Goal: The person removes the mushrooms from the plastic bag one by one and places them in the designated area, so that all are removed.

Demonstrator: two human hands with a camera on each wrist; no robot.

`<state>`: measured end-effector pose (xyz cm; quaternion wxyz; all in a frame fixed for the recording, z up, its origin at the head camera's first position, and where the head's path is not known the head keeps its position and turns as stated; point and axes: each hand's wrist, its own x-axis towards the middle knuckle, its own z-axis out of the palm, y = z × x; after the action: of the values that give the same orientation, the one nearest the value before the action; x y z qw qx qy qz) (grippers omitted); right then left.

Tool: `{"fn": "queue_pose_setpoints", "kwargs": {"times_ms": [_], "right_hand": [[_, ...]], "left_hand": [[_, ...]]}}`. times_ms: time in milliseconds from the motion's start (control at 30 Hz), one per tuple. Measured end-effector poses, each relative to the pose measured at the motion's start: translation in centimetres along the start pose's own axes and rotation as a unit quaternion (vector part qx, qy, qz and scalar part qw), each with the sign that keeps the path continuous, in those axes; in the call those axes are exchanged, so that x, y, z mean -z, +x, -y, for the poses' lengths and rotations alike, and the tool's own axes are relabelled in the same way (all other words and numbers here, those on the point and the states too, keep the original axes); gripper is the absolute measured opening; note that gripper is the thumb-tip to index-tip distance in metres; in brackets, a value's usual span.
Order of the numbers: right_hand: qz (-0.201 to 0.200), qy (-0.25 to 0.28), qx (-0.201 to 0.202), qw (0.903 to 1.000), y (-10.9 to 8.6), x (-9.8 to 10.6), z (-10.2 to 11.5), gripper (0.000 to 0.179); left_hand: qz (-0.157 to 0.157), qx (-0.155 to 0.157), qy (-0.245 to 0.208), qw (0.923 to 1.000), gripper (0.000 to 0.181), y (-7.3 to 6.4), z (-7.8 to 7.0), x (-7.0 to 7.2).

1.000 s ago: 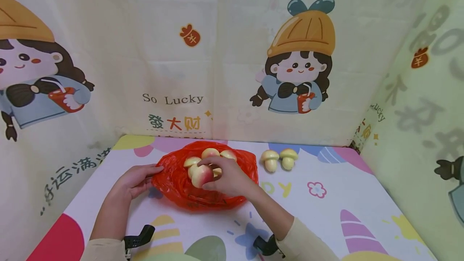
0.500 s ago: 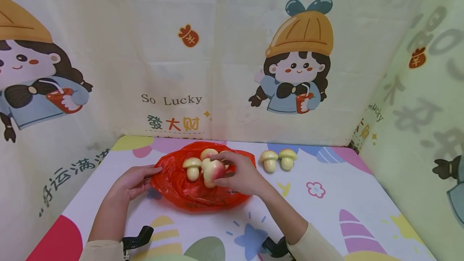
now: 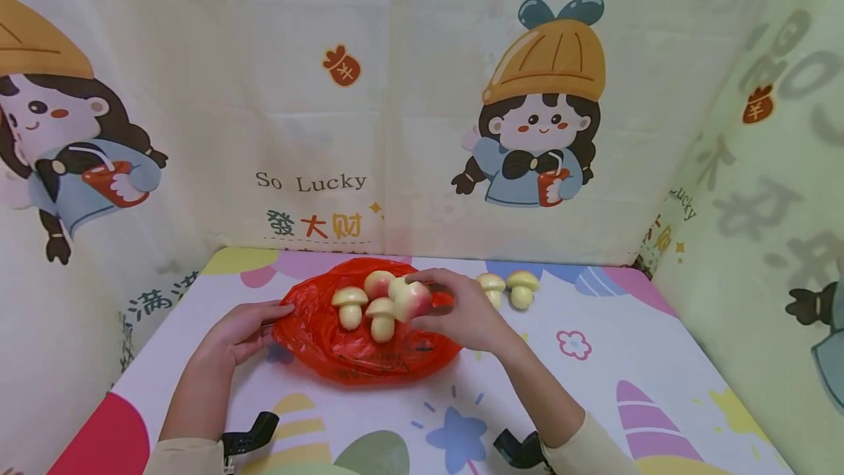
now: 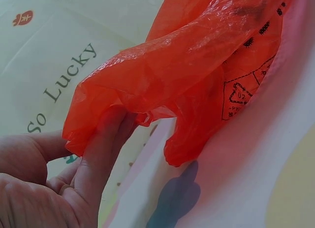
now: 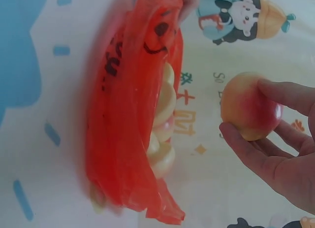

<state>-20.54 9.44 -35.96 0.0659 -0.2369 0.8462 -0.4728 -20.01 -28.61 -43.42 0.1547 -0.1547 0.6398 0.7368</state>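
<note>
A peach [image 3: 418, 302], yellow with a red blush, is held between the thumb and fingers of my right hand [image 3: 464, 311]. The right wrist view shows the peach [image 5: 251, 107] raised clear of the bag. Below and left of it lies an open red plastic bag [image 3: 316, 350]. Inside are a mushroom [image 3: 349, 306], another mushroom [image 3: 382, 319] and a second peach [image 3: 379, 284]; anything behind the held peach is hidden. My left hand [image 3: 244, 328] pinches the bag's left rim. Up close in the left wrist view, the thumb and fingers grip the red film [image 4: 147, 75].
Two more mushrooms stand on the table right of the bag: one [image 3: 523, 289] in full view, the other [image 3: 492, 286] partly behind my right hand. A printed cloth [image 3: 395, 138] closes off the back and sides. The patterned tabletop [image 3: 527, 387] extends in front and right.
My right hand has lifted the peach from the middle of the bag and carried it right, uncovering the mushrooms inside. My left hand stays on the bag's rim.
</note>
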Motion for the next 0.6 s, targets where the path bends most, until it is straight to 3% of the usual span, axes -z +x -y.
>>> {"fn": "queue_pose_setpoints", "kwargs": {"times_ms": [600], "right_hand": [[-0.051,0.015,-0.030,0.9982,-1.4,3.8,-2.0,0.054]], "left_hand": [[0.003,0.002,-0.006,1.0000,0.071,-0.3,-0.3,-0.2]]}}
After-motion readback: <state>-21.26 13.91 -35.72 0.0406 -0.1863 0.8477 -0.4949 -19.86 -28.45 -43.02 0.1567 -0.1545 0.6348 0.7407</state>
